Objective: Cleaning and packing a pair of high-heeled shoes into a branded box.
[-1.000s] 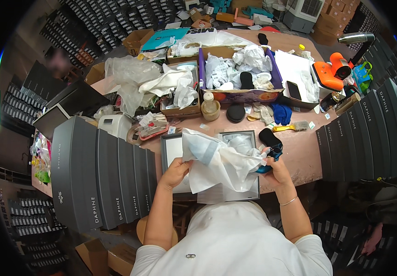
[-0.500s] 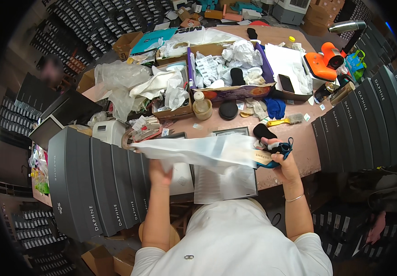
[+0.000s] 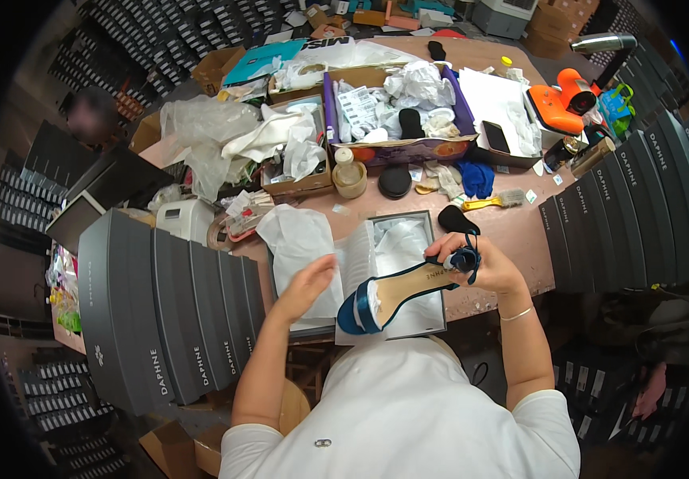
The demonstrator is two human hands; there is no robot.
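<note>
My right hand (image 3: pixel 484 267) grips a dark blue open-toe sandal (image 3: pixel 398 294) by its heel end. The sandal's toe points down to the left, its beige insole faces up, and a bit of white stuffing shows under the front band. My left hand (image 3: pixel 308 289) is beside a crumpled sheet of white tissue paper (image 3: pixel 296 243), fingers stretched out; whether they touch the sheet is unclear. Below the sandal lies an open grey shoebox (image 3: pixel 438 319) lined with white paper. The tissue sheet lies over a grey box part (image 3: pixel 310 329) to the left.
Stacks of grey shoeboxes rise at the left (image 3: pixel 125 311) and right (image 3: pixel 639 207). Behind the open box are a bottle (image 3: pixel 350 176), a round black tin (image 3: pixel 394 182), a yellow-handled brush (image 3: pixel 500 199) and a purple carton (image 3: pixel 331 120) of crumpled paper. A person (image 3: pixel 93 116) is at the far left.
The tissue sheet, stretched between both hands before, now lies at the left, off the sandal. My right hand has tilted the sandal over the open box. My left hand has moved rightward.
</note>
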